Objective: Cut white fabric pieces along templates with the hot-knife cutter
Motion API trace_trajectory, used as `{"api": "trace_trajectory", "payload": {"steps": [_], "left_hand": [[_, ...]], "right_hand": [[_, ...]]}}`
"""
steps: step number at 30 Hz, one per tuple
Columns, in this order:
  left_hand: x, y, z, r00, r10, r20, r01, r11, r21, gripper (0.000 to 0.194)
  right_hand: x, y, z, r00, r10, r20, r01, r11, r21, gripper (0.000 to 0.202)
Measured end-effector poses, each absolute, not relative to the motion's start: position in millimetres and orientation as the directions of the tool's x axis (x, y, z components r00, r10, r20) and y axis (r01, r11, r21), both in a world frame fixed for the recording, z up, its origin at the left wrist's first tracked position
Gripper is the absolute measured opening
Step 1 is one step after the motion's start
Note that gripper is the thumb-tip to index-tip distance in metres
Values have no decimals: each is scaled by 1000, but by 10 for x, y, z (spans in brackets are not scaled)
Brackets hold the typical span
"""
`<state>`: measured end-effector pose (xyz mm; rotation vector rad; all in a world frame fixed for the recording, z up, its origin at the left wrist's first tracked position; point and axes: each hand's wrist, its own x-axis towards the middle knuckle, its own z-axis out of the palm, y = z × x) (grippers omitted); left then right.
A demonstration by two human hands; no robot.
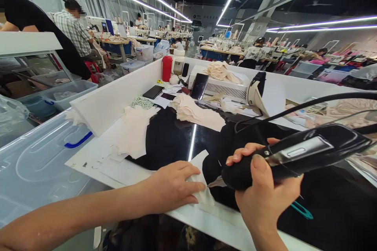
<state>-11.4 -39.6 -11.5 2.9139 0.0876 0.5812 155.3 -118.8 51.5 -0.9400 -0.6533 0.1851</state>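
My right hand (265, 192) grips a black corded hand tool (297, 153), its pointed tip resting on a small white fabric piece (203, 194). My left hand (173, 186) lies flat on that piece and presses it onto the glossy black work surface (338, 204). The tool's black cable (309, 105) arcs away to the upper right. The fabric piece lies at the table's near edge, partly hidden under my fingers.
Cream fabric pieces (134, 131) lie to the left, and a stack of them (194, 111) sits further back. Two phones (199, 85), a red bottle (167, 68) and a white machine (226, 88) stand behind. A clear plastic bin lid (38, 160) is at left. Other workers sit at distant sewing stations.
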Motion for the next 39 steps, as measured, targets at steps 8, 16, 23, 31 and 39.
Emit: {"api": "trace_trajectory", "payload": {"steps": [8, 16, 23, 31, 39], "left_hand": [[-108, -393, -126, 918, 80, 389, 14, -985, 170, 33], [-83, -414, -125, 922, 87, 378, 22, -985, 174, 33], [-110, -412, -148, 914, 104, 392, 31, -982, 187, 32], [-110, -430, -164, 912, 111, 395, 39, -982, 186, 31], [-94, -476, -153, 910, 131, 394, 58, -980, 190, 31]], "right_hand": [[1576, -1115, 554, 802, 389, 453, 133, 624, -770, 46], [1603, -1086, 501, 777, 403, 483, 162, 614, -772, 46], [1589, -1074, 483, 783, 414, 464, 146, 604, -784, 46], [1620, -985, 500, 782, 374, 498, 152, 661, -735, 45], [1622, -982, 436, 763, 405, 504, 171, 626, -761, 44]]}}
